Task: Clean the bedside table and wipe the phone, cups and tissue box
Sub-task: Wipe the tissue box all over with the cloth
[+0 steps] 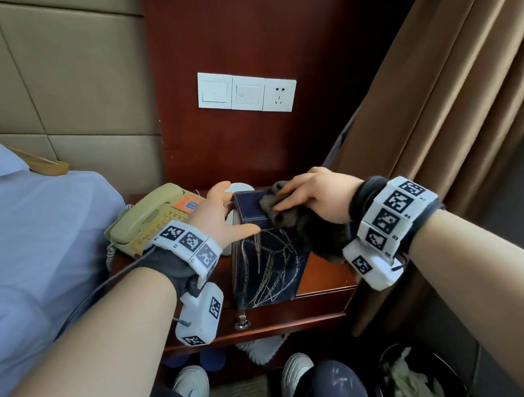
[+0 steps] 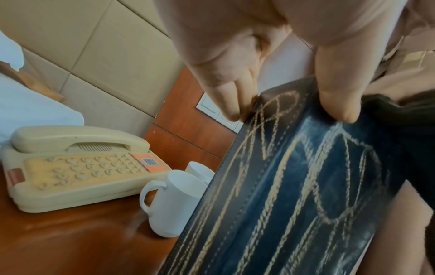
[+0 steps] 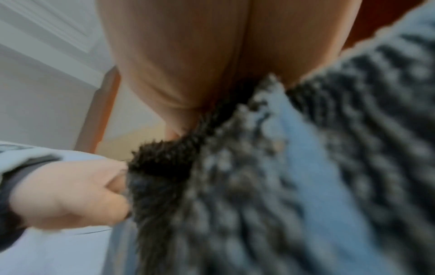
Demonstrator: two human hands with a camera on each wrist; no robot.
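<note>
A dark blue tissue box (image 1: 266,266) (image 2: 294,186) with gold stitching stands tilted on end on the reddish wooden bedside table (image 1: 321,278) (image 2: 70,241). My left hand (image 1: 229,217) (image 2: 287,111) grips the box's upper left edge, with the thumb on the patterned face and the fingers on the side. My right hand (image 1: 301,197) (image 3: 188,65) holds a dark grey cloth (image 1: 277,214) (image 3: 235,186) against the box's top end. A beige phone (image 1: 150,219) (image 2: 77,167) sits at the back left. Two white cups (image 1: 238,188) (image 2: 174,201) stand between the phone and the box, mostly hidden in the head view.
A bed with a pale sheet (image 1: 22,253) borders the table on the left and a brown curtain (image 1: 444,100) hangs on the right. Wall switches (image 1: 247,92) sit above the table. A black bin with rubbish (image 1: 409,381) stands by my right foot. Slippers (image 1: 260,349) lie under the table.
</note>
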